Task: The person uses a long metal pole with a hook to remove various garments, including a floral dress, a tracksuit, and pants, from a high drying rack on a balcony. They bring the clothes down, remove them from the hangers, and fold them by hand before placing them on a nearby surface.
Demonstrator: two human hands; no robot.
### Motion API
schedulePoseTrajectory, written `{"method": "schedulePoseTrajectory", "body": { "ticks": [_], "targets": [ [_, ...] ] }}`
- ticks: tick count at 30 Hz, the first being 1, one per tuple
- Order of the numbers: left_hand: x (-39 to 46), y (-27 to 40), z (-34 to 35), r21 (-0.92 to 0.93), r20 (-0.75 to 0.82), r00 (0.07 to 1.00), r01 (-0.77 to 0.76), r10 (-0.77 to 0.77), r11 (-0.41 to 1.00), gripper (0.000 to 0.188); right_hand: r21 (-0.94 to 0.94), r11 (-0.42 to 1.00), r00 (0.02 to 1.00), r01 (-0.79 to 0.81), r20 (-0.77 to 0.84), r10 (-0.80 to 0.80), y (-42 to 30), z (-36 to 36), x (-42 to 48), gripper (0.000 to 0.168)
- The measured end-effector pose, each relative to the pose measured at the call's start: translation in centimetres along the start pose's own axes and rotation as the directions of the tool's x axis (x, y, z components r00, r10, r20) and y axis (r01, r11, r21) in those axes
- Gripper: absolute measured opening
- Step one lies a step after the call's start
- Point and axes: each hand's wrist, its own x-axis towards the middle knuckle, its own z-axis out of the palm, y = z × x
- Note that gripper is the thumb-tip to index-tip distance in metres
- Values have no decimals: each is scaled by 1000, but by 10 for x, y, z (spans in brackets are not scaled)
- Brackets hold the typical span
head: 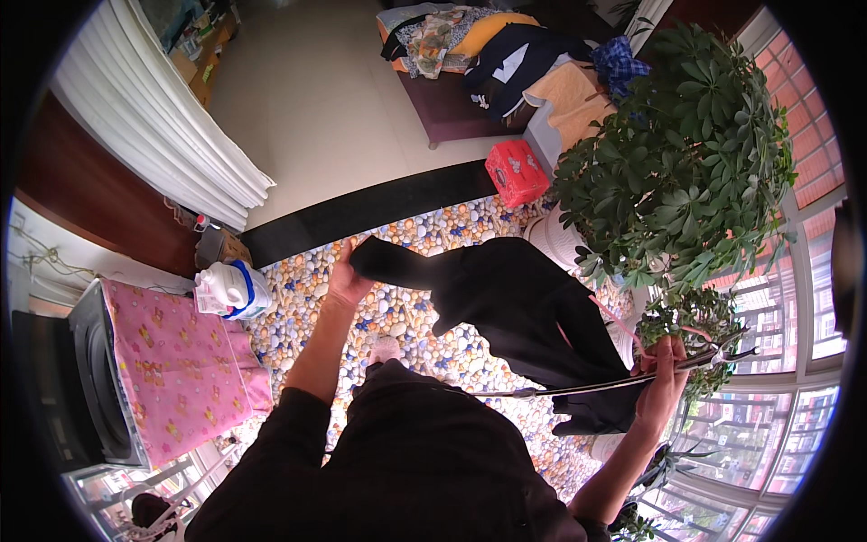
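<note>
A black garment (515, 298) hangs spread out before me above the pebble-patterned floor. My left hand (349, 274) grips the end of its sleeve or leg at the upper left. On the right, my right hand (664, 379) is closed around a long thin metal pole (576, 389), which has a forked, hook-like end beyond the fingers. A pink hanger (613, 315) shows at the garment's right edge and runs to the same hand. The garment's lower right part hangs behind the pole, close to my right wrist.
Leafy potted plants (677, 162) stand at the right by the windows. A red box (517, 173) sits near the dark threshold (372, 210). To the left are a white detergent jug (225, 284) and a washing machine under a pink cover (176, 366). Clothes (521, 61) lie piled beyond.
</note>
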Motion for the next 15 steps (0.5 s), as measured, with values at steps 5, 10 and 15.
{"method": "schedulePoseTrajectory", "body": {
  "ticks": [5,10,15],
  "targets": [
    [38,-94,-121,221,-380,874,405,-304,887,26,30,1000,1000,-6,29,5,-7,9,5,26],
    [32,-139,-7,642,-200,954,299,-222,706,30,61,997,998,-40,49,37,-27,29,-2,26],
    [48,-147,57,899,29,969,82,-246,430,72,62,998,999,-14,43,12,-46,32,-13,27]
  ]
}}
